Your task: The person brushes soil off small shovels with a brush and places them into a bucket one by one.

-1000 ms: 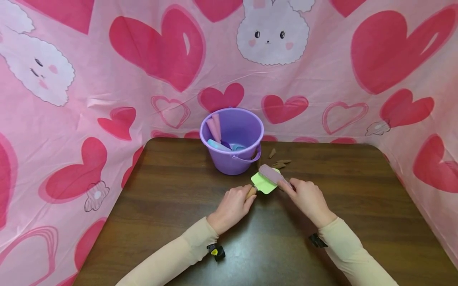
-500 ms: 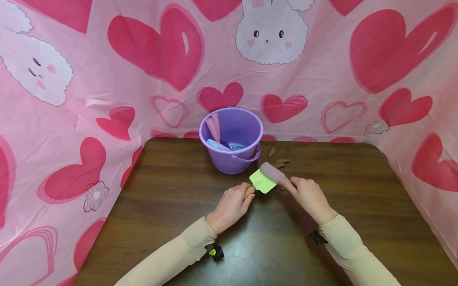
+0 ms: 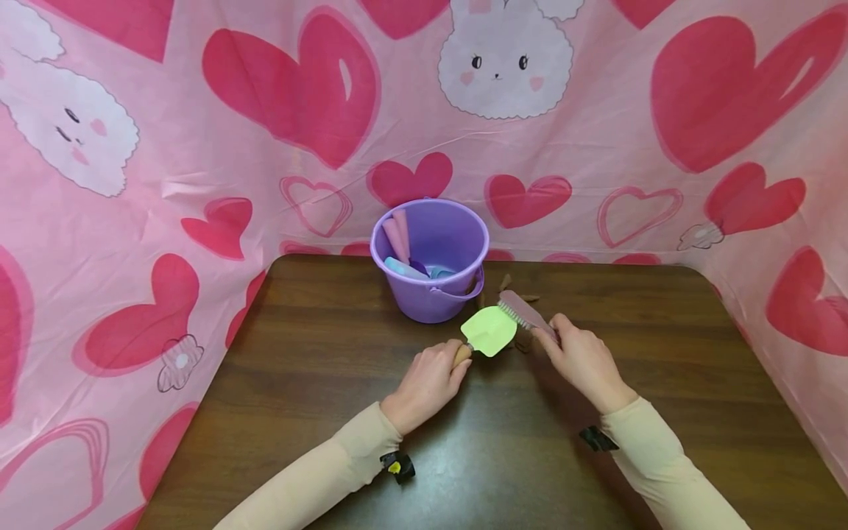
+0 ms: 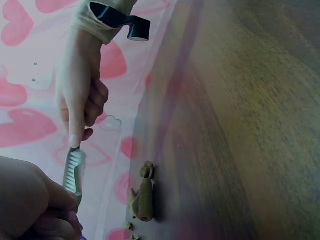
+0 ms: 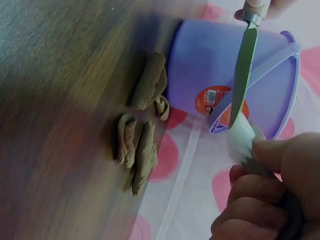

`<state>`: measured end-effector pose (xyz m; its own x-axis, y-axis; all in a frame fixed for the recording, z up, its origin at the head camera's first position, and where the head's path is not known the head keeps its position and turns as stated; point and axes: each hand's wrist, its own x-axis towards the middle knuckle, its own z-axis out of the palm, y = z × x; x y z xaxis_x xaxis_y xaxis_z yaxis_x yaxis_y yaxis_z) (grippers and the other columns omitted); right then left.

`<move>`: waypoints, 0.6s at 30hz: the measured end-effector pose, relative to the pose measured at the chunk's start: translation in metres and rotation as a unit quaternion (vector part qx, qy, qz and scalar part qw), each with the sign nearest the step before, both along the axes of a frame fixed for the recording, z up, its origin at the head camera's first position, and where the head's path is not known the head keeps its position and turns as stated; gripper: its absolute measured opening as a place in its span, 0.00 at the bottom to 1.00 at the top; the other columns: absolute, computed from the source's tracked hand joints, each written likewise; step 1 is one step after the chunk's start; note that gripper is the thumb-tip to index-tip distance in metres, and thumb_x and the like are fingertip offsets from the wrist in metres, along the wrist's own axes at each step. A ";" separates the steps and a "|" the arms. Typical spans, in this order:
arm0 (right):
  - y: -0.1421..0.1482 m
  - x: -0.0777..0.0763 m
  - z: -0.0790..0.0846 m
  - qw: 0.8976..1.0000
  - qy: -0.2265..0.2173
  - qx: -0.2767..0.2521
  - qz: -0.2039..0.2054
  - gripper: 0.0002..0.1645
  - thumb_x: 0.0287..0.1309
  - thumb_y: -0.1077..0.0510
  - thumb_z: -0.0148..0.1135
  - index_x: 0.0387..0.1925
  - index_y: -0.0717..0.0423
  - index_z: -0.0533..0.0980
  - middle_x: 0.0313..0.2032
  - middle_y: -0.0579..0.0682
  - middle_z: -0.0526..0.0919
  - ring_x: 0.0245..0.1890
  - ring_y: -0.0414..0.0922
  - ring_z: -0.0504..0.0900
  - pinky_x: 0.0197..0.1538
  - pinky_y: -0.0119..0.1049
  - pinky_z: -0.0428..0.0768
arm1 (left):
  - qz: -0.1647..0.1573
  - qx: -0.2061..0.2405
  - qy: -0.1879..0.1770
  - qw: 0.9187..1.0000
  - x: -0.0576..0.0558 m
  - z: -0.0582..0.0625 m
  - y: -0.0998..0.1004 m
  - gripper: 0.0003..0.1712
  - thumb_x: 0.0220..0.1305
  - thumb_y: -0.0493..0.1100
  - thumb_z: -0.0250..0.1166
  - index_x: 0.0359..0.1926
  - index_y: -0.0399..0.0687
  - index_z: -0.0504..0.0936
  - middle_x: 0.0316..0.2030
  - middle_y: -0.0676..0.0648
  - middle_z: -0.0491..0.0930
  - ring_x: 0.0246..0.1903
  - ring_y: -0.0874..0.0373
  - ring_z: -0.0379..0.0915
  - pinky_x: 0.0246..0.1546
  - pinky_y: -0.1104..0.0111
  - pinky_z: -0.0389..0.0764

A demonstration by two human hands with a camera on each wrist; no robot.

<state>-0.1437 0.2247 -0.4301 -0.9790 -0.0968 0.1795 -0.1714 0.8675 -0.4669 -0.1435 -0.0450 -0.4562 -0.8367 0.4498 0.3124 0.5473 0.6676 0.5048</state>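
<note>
My left hand [image 3: 427, 379] grips the wooden handle of a small lime-green hand trowel [image 3: 489, 331], its blade held above the table. A mauve brush [image 3: 526, 313] with white bristles is in my right hand [image 3: 588, 362], forefinger along its handle. The bristles meet or nearly meet the blade's right edge; contact is hard to tell. In the right wrist view the trowel [image 5: 245, 75] appears nearly edge-on, beside the blurred brush head. Beneath and behind the tools, several brown curled pieces [image 5: 150, 82] lie on the table; in the head view the tools partly cover them.
A purple bucket [image 3: 430, 303] stands just behind the trowel, its handle hanging on the right side. Inside are pink [image 3: 397, 235] and light blue [image 3: 405, 269] items. The wooden table [image 3: 318, 331] meets a pink heart-print cloth [image 3: 265, 147] at the back and sides.
My right hand has shifted slightly right, drawing the brush across the trowel to its edge and tilting it so the bristles show. The trowel blade has turned a little; my left hand barely moves.
</note>
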 end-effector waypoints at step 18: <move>-0.019 0.009 -0.025 0.996 -0.068 0.029 0.057 0.23 0.69 0.48 0.64 0.18 0.48 0.72 0.16 0.42 0.64 0.17 0.41 0.64 0.22 0.37 0.63 | 0.000 0.003 -0.004 1.000 0.001 0.010 0.002 0.10 0.72 0.42 0.67 0.35 0.46 0.74 0.25 0.51 0.69 0.26 0.57 0.71 0.27 0.62 0.77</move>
<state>-0.1347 0.2060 -0.4552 -0.9758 -0.2158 0.0362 -0.2093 0.8720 -0.4426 -0.1430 -0.0428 -0.4462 -0.8388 0.4482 0.3091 0.5439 0.6639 0.5132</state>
